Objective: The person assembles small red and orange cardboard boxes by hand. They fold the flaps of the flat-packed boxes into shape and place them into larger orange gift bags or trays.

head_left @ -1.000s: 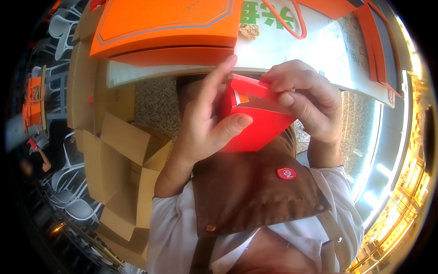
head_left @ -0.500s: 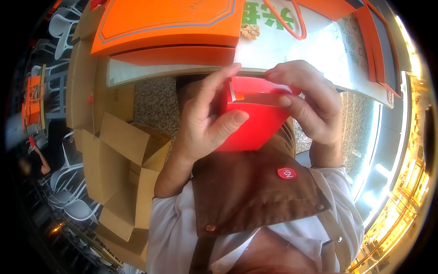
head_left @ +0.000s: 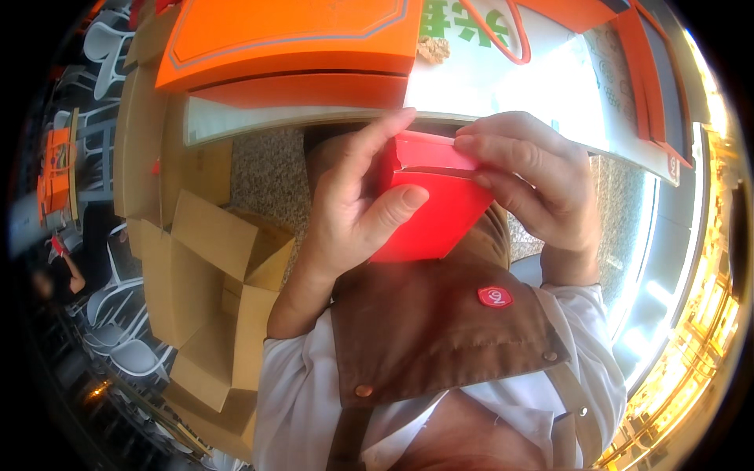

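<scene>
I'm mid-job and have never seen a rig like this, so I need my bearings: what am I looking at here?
There is no machine here, only a person's two bare hands. The picture comes from the left of two fisheye cameras worn on the head, looking down, so straight edges bend near the rim. The left hand holds a red box, thumb in front; the right hand has its thumb and fingers at the box's upper right edge. Beyond them, a white table bears a large orange box and a crumpled brown piece. To the left stands an open cardboard box.
</scene>
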A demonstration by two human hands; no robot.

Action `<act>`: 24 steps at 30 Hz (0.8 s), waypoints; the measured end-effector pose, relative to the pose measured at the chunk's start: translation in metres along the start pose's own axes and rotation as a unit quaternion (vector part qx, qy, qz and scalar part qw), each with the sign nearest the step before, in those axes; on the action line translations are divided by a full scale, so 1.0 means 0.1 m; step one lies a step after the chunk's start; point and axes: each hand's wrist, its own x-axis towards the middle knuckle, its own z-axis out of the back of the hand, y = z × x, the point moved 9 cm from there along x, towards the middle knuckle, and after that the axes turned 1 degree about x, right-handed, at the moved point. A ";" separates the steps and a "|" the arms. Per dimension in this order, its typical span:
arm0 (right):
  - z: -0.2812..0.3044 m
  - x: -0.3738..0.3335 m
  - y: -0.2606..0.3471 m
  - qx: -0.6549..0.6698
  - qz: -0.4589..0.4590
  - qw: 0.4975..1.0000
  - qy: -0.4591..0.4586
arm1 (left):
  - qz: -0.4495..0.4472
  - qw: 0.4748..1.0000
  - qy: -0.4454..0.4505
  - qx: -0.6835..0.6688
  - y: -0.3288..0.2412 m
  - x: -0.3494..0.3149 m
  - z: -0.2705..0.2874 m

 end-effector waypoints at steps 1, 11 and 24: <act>-0.01 0.00 -0.02 0.012 -0.010 1.000 0.010 | -0.005 1.000 0.004 0.008 -0.01 0.00 0.00; -0.06 -0.03 -0.20 0.110 -0.029 0.993 -0.007 | -0.004 1.000 0.011 0.026 0.01 -0.01 0.01; -0.10 -0.04 -0.16 0.091 -0.017 0.996 0.011 | 0.005 1.000 0.003 0.003 0.03 -0.03 0.01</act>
